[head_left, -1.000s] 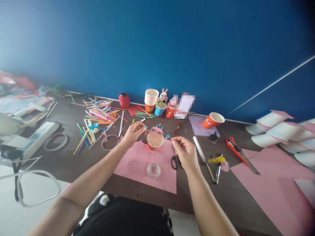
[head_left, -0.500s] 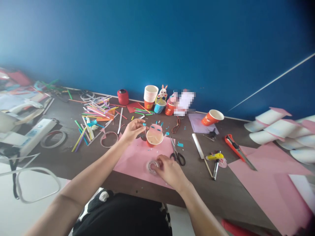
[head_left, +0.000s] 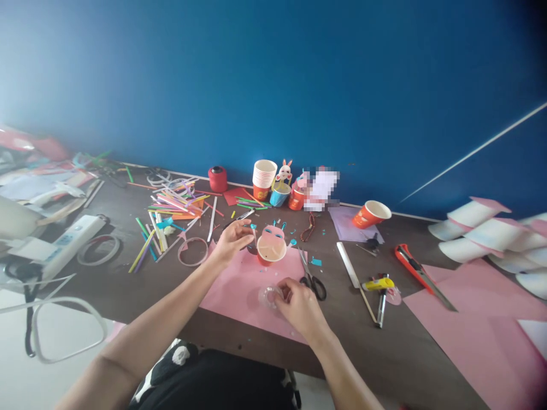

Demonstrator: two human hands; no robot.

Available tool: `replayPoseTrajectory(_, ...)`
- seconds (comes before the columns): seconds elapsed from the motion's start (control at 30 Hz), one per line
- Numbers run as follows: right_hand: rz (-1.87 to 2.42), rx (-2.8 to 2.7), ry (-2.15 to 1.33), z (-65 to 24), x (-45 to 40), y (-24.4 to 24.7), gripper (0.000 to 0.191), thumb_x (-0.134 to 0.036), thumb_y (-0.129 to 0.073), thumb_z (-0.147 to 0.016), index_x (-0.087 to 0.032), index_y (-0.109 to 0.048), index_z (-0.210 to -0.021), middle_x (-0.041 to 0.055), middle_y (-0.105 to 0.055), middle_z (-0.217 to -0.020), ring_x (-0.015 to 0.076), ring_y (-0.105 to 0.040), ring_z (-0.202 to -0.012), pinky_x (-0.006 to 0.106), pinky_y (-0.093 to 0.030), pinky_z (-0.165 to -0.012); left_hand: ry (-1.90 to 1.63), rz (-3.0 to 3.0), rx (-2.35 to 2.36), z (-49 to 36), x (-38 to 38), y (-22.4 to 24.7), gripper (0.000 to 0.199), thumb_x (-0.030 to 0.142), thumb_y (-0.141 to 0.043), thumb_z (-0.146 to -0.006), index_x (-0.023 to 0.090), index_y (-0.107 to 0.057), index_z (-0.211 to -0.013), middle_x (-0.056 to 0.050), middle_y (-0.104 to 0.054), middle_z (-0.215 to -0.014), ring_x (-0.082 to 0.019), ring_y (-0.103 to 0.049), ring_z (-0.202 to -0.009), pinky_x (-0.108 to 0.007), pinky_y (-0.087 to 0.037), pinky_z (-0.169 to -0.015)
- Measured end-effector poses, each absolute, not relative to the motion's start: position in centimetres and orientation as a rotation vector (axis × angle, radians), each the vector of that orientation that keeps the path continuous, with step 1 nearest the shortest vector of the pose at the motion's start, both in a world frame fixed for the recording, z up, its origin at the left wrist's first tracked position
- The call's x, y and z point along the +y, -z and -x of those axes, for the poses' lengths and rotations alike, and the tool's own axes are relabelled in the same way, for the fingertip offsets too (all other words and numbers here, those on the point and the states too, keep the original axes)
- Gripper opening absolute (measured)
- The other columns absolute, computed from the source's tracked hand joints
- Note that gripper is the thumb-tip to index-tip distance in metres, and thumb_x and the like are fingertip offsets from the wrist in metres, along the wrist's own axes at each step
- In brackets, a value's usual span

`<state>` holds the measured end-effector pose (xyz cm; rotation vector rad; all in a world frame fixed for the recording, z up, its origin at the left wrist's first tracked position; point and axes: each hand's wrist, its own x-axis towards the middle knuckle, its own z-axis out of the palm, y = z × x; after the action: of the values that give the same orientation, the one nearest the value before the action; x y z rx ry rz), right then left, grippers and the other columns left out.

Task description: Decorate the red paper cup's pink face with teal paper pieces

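Near the centre of the frame, a small blue-tipped piece is pinched by the fingertips of the left hand, beside the pink-faced cup. Lower, the clear roll is held at its right edge between curled fingers and thumb of the right hand; it is best gripped lightly by the rim, with the piece kept steady. Counted: one clear roll, one pair of scissors, one red spool, one blue cup.

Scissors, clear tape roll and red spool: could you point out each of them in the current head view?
Scissors [head_left: 306,272]: head view, near the pivot.
Clear tape roll [head_left: 264,296]: head view, left part of its ring.
Red spool [head_left: 217,181]: head view, middle of its red side.
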<state>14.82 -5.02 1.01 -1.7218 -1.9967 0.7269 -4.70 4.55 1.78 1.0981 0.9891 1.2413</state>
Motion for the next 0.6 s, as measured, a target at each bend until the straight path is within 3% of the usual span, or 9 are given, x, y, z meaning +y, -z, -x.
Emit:
replayPoseTrajectory(0.1, 1.633, -1.809, -0.885, -15.1, -5.0, -1.5, 0.012, -0.031, -0.053, -0.075, -0.02, -0.057, -0.076, 0.0013, -0.061, -0.065, 0.0149, -0.056, -0.056, 0.023, -0.041, -0.054, -1.471, -1.137, 1.167, 4.5, 2.7, -1.7, 0.026, 0.027, -0.06, -0.072, 0.018, -0.052, -0.094, -0.001, -0.057, -0.08, -0.01, -0.053, -0.067, -0.021, -0.04, -0.057)
replayPoseTrajectory(0.2, 1.582, -1.67, -0.989, -15.0, -5.0, -1.9, 0.016, -0.035, -0.052, -0.077, -0.02, -0.056, -0.076, 0.0009, -0.06, -0.063, 0.014, -0.055, -0.053, 0.022, -0.041, -0.05, -1.464, -1.249, 1.251, 4.4, 0.5, -1.3, 0.015, 0.026, -0.057, -0.075, 0.018, -0.054, -0.087, 0.0, -0.054, -0.076, -0.01, -0.051, -0.067, -0.02, -0.039, -0.059)
replayPoseTrajectory(0.3, 1.595, -1.706, -0.997, -14.6, -5.2, -1.9, 0.015, -0.035, -0.053, -0.076, -0.02, -0.056, -0.075, -0.0004, -0.059, -0.059, 0.0138, -0.054, -0.051, 0.023, -0.041, -0.052, -1.357, -1.277, 1.266, 4.3, -0.4, -0.8, 0.019, 0.028, -0.057, -0.074, 0.018, -0.055, -0.091, -0.002, -0.055, -0.079, -0.011, -0.051, -0.068, -0.021, -0.039, -0.059)
replayPoseTrajectory(0.43, 1.626, -1.95, -0.818, -13.7, -5.6, -1.4, 0.007, -0.026, -0.056, -0.071, -0.021, -0.057, -0.076, -0.0008, -0.061, -0.064, 0.0146, -0.057, -0.057, 0.029, -0.041, -0.071, -1.341, -1.127, 1.261, 4.3, 0.7, -0.3, 0.027, 0.033, -0.058, -0.074, 0.017, -0.058, -0.096, 0.0, -0.056, -0.072, -0.009, -0.047, -0.058, -0.021, -0.036, -0.053)
replayPoseTrajectory(0.6, 1.617, -2.116, -0.719, -13.0, -6.0, -0.8, 0.007, -0.022, -0.055, -0.071, -0.02, -0.055, -0.078, 0.0016, -0.062, -0.076, 0.0167, -0.059, -0.069, 0.025, -0.04, -0.064, -1.341, -1.007, 1.207, 4.2, 2.5, -0.3, 0.032, 0.035, -0.061, -0.071, 0.015, -0.062, -0.096, 0.0, -0.056, -0.068, -0.007, -0.042, -0.053, -0.02, -0.034, -0.051)
